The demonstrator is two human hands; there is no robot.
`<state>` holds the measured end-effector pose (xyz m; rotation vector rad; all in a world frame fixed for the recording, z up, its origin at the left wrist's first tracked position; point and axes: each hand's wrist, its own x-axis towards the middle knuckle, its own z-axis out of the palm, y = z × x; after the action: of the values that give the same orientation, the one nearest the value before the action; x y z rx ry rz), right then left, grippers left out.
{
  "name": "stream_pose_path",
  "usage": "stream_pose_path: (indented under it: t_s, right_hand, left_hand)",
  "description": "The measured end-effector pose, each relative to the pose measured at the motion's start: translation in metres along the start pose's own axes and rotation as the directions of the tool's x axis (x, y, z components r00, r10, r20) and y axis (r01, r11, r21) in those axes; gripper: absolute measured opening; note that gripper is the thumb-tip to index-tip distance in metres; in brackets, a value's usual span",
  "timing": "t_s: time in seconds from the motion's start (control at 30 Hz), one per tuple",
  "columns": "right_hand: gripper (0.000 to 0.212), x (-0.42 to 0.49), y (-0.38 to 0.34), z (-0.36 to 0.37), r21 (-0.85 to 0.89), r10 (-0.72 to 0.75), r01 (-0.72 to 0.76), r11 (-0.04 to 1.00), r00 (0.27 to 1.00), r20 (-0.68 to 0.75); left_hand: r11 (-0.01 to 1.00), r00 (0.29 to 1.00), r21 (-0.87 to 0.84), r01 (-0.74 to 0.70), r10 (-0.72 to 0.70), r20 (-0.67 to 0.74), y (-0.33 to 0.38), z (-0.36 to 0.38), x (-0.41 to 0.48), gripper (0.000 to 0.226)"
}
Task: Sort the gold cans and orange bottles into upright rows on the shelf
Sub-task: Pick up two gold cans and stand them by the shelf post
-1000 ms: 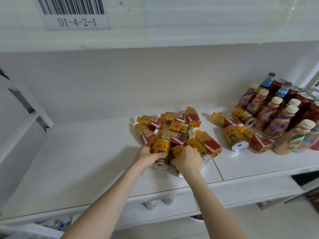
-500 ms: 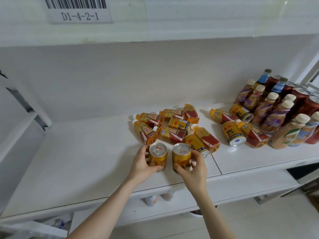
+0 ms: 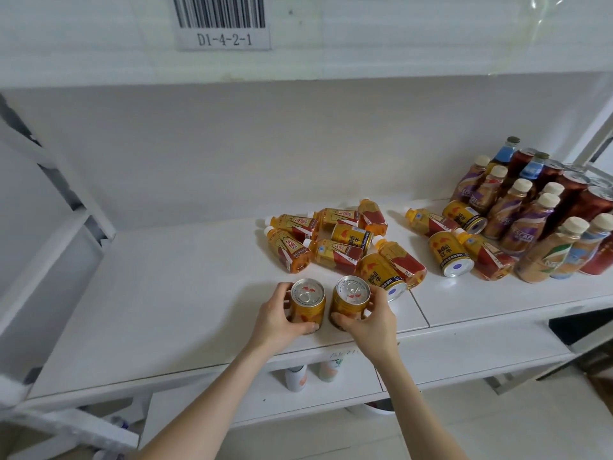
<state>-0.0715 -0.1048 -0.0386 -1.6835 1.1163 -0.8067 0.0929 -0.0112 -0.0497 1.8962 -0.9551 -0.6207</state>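
Two gold cans stand upright side by side near the front edge of the white shelf [image 3: 166,310]. My left hand [image 3: 273,318] grips the left gold can [image 3: 307,302]. My right hand [image 3: 370,318] grips the right gold can [image 3: 351,298]. Behind them lies a jumble of orange bottles [image 3: 288,249] and gold cans [image 3: 381,270] on their sides. Further right, another gold can [image 3: 449,252] and orange bottles [image 3: 428,222] also lie flat.
Upright brown coffee bottles [image 3: 527,220], blue-capped bottles and dark red cans [image 3: 577,197] fill the shelf's right end. An upper shelf with a barcode label [image 3: 224,23] hangs overhead. A seam [image 3: 419,308] splits the shelf boards. Two bottles [image 3: 297,376] stand on the lower shelf.
Both hands lifted two gold cans out of the pile, turned them upright, and brought them toward the front edge. Over the last half second they have barely moved.
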Motion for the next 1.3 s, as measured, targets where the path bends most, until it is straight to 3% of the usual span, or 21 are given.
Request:
stream_pose_path:
  t_s: [0.47,0.9,1.3]
  right_hand:
    - [0.064,-0.024,-0.060,0.071,-0.023,-0.085,0.092,0.996,0.974,0.209]
    - [0.071,-0.051,-0.110,0.214,0.011,-0.048,0.047,0.999,0.989,0.139]
    - [0.064,-0.014,-0.138,0.297,-0.001,-0.011,0.011,1.000,0.968,0.250]
  left_hand:
    - [0.995,0.974,-0.078,0.054,-0.069,-0.215,-0.022,-0.101,-0.044,0.071]
    - [0.997,0.986,-0.022,0.068,-0.070,-0.148,-0.080,-0.243,-0.030,0.072]
    - [0.985,0.953,-0.067,0.159,-0.171,-0.251,-0.119,-0.295,0.017,0.071]
